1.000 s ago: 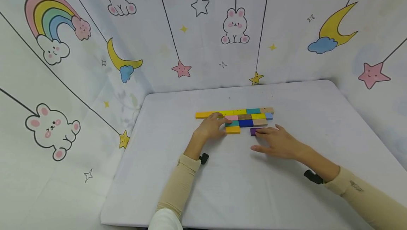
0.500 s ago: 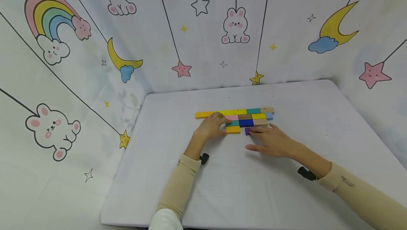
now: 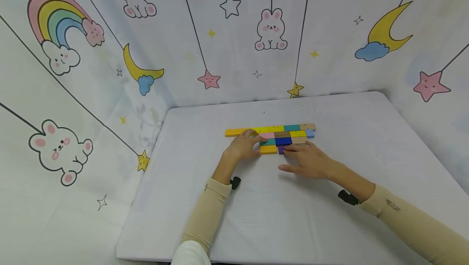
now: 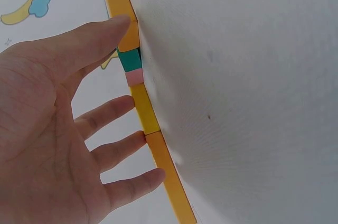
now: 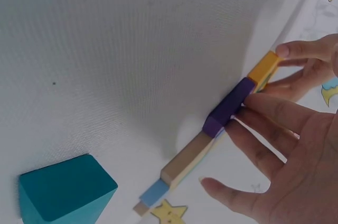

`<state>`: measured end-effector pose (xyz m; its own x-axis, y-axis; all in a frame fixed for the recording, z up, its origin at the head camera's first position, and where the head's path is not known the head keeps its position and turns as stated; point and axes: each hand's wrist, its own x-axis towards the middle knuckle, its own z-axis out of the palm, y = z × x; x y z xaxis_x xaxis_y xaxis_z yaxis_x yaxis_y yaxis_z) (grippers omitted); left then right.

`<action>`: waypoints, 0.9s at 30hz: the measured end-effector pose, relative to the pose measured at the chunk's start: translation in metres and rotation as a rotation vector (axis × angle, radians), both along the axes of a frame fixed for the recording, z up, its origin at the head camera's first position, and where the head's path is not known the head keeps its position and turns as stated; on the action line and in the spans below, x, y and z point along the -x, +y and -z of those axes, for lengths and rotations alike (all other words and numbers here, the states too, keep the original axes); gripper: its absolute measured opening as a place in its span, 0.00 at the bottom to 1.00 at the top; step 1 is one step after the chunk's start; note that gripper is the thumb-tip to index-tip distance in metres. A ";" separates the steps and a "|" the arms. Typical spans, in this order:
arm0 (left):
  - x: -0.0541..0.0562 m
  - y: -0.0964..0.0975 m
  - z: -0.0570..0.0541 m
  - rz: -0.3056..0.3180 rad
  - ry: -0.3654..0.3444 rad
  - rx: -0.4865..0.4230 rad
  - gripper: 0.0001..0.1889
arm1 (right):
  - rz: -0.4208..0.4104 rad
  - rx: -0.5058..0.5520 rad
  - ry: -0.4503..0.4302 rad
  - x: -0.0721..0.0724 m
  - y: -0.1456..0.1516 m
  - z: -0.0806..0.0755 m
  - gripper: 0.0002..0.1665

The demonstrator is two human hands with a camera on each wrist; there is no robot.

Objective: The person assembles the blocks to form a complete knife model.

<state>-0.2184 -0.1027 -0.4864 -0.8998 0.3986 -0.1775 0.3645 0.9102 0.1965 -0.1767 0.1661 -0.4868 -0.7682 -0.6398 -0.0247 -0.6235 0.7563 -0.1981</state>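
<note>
In the head view my left hand (image 3: 239,147) rests against the left part of a flat layout of coloured wooden blocks. Its thumb touches an orange block (image 3: 268,150) in the nearest row; the left wrist view has the other fingers spread along a yellow block (image 4: 145,110) and a long orange block (image 4: 171,179). My right hand (image 3: 311,161) touches a purple block (image 3: 281,150) with nearly straight fingertips, its thumb held apart. That block lies just right of the orange one; whether they touch I cannot tell. In the right wrist view the purple block (image 5: 228,109) is partly covered by fingers.
Pink, teal, dark blue (image 3: 283,141), brown and yellow blocks fill the rows behind. A light blue block (image 3: 310,133) ends one row at right. A larger teal block (image 5: 68,187) stands close in the right wrist view. White cloth covers the table (image 3: 256,216); a printed curtain hangs behind.
My right hand has slid the purple block left along the table, nearly up to the orange block. The left hand has stayed in place.
</note>
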 end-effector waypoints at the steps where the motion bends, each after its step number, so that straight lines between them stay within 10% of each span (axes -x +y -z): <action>1: 0.000 0.000 0.000 -0.001 0.000 0.001 0.28 | -0.001 0.000 -0.001 0.000 0.000 0.000 0.48; 27: 0.000 0.002 -0.001 -0.008 -0.010 -0.009 0.29 | 0.002 -0.009 -0.018 0.002 -0.003 0.004 0.46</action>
<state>-0.2179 -0.1003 -0.4851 -0.9010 0.3934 -0.1828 0.3556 0.9111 0.2083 -0.1782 0.1630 -0.4905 -0.7691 -0.6377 -0.0440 -0.6181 0.7595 -0.2028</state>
